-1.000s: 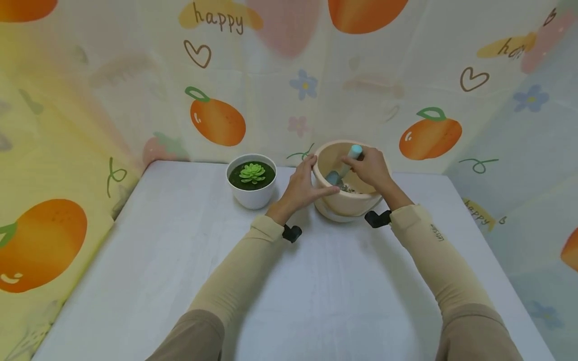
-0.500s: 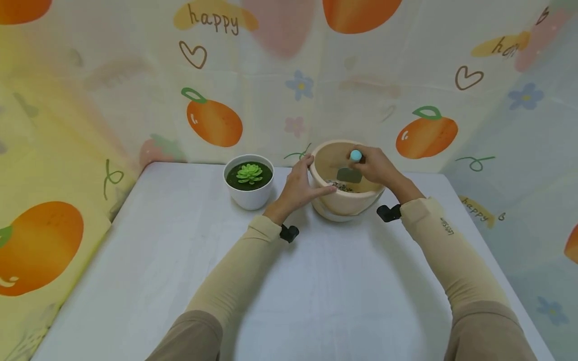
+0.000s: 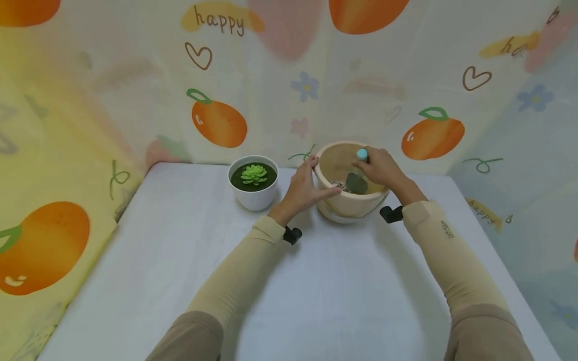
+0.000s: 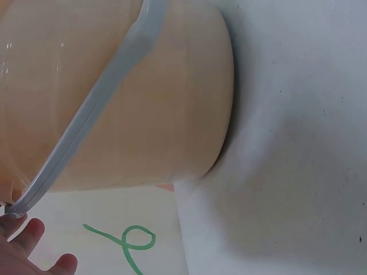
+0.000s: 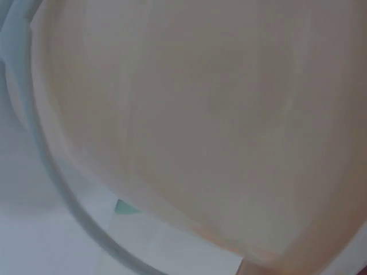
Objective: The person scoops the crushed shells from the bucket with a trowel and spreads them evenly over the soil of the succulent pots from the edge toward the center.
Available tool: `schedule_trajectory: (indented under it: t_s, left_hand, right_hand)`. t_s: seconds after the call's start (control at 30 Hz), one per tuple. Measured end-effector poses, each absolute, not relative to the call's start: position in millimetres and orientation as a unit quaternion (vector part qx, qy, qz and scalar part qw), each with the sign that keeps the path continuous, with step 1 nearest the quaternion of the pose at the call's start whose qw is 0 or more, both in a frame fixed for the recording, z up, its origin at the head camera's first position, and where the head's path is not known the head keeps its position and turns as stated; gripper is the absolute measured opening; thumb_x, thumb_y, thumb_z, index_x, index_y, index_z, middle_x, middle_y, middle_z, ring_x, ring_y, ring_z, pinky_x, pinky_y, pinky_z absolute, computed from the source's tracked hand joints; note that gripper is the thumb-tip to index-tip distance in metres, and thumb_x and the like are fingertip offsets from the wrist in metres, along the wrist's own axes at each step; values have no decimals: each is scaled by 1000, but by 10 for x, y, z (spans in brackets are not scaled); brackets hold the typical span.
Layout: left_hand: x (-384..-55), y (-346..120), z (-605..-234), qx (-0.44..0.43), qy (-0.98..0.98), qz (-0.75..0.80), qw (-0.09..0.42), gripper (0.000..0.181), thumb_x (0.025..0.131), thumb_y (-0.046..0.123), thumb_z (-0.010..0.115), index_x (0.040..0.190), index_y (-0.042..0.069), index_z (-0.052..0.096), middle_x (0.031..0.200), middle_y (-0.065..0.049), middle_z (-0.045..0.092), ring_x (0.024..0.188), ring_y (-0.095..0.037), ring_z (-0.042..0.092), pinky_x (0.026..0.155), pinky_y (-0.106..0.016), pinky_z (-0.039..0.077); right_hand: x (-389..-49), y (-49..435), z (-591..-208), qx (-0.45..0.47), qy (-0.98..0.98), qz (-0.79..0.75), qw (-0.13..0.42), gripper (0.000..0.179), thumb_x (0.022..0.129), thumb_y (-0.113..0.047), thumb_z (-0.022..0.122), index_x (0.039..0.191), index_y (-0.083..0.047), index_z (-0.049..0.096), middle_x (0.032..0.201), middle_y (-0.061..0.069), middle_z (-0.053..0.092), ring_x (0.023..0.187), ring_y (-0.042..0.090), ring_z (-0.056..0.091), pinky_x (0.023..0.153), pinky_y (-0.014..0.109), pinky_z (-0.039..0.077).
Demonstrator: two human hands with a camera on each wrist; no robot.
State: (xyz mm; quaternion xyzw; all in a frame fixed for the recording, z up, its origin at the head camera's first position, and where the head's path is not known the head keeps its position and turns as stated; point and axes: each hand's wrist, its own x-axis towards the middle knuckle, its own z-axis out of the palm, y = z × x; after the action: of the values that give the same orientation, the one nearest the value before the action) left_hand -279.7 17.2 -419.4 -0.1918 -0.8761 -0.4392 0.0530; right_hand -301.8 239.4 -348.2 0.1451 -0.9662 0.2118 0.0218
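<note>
Evidently mid-job, a person's right hand [image 3: 381,168] grips a small trowel [image 3: 356,183] by its light-blue handle, the grey blade pointing down inside a beige bucket [image 3: 354,203] right of centre in the head view. The left hand [image 3: 303,193] is spread wide against the bucket, thumb along the near rim and fingers at the rim's left side, apparently steadying it. Small mottled bits [image 3: 338,185] lie at the bottom of the bucket, just left of the blade; whether the blade carries any is impossible to tell.

Judging by what shows, the tool is in place but the work is unfinished: loose material lies in the bucket, the trowel is not set down and the bucket is not released. Near the middle of the frame, left of the bucket and apart from it, a white pot [image 3: 254,200] stands upright on the white surface [image 3: 316,281], a green succulent [image 3: 254,174] sitting in its dark filling. That part looks complete, and neither hand touches it.

In the left wrist view, a grey carrying handle [image 4: 94,112] slants across the bucket's outer wall, with the left hand's fingers at lower left. The right wrist view, mostly bucket wall, gives no clear sight of the trowel.
</note>
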Motion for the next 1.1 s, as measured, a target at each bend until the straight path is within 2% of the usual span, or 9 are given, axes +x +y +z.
schedule_trajectory:
  t_s: [0.2,0.43,0.63,0.73,0.83,0.9,0.97,1.03,1.1]
  left_hand:
    - [-2809,178,-4159,-191,-878,-436,51,105,73,56,79,151,6,27,160,-11,28,147,-27,29,116,-56,27]
    - [-2801,171,-4189,-210,-881,-418,77,103,73,53,80,148,4,28,157,-15,31,144,-29,33,115,-54,31]
    - [-2833,184,-4205,-215,-880,-416,84,102,73,53,80,147,4,28,155,-14,34,143,-29,36,115,-53,32]
    - [-2833,187,-4198,-211,-879,-421,78,103,73,53,80,147,5,28,156,-13,33,143,-29,36,115,-54,31]
    - [-2829,189,-4196,-208,-874,-433,73,103,73,51,81,148,5,28,156,-13,33,142,-29,36,115,-53,31]
    - [-2827,188,-4194,-206,-872,-439,69,103,73,51,81,149,5,28,156,-13,32,143,-30,35,115,-52,32]
    - [-2826,192,-4192,-206,-871,-442,64,103,74,52,80,150,6,28,157,-13,31,143,-30,35,115,-52,32]
    - [-2815,187,-4192,-204,-872,-440,62,103,74,53,80,150,6,28,157,-12,31,143,-29,34,115,-53,32]
    - [-2802,172,-4192,-200,-873,-441,61,103,74,53,80,150,7,28,158,-12,30,144,-29,34,115,-52,32]
  right_hand:
    - [-3055,2402,-3475,91,-969,225,45,33,99,-28,54,86,2,48,69,7,40,67,26,45,63,35,38]
    - [-3123,2355,-3532,19,-962,260,79,36,98,-32,52,77,-3,47,65,5,41,65,24,46,57,32,37]
    - [-3126,2245,-3517,-49,-946,311,81,35,97,-31,54,72,-8,45,64,2,41,63,19,44,56,28,37]
    - [-3116,2165,-3497,-72,-932,349,63,34,97,-31,54,74,-8,47,65,2,43,62,17,46,55,26,37]
    - [-3115,2098,-3494,-96,-923,371,23,35,98,-38,51,77,-10,49,68,2,55,65,16,59,52,26,38]
    - [-3118,2074,-3492,-106,-922,373,-3,38,98,-42,49,76,-11,48,74,6,62,73,21,68,51,27,38]
    - [-3127,2082,-3495,-110,-918,381,-21,39,97,-45,49,76,-12,48,74,5,63,85,27,72,51,27,38]
    - [-3138,2104,-3501,-105,-908,404,-33,38,98,-42,49,76,-11,48,77,6,62,91,30,72,60,31,49]
    - [-3157,2123,-3519,-103,-893,437,-38,36,98,-37,51,76,-9,48,77,6,58,87,29,73,72,35,56]
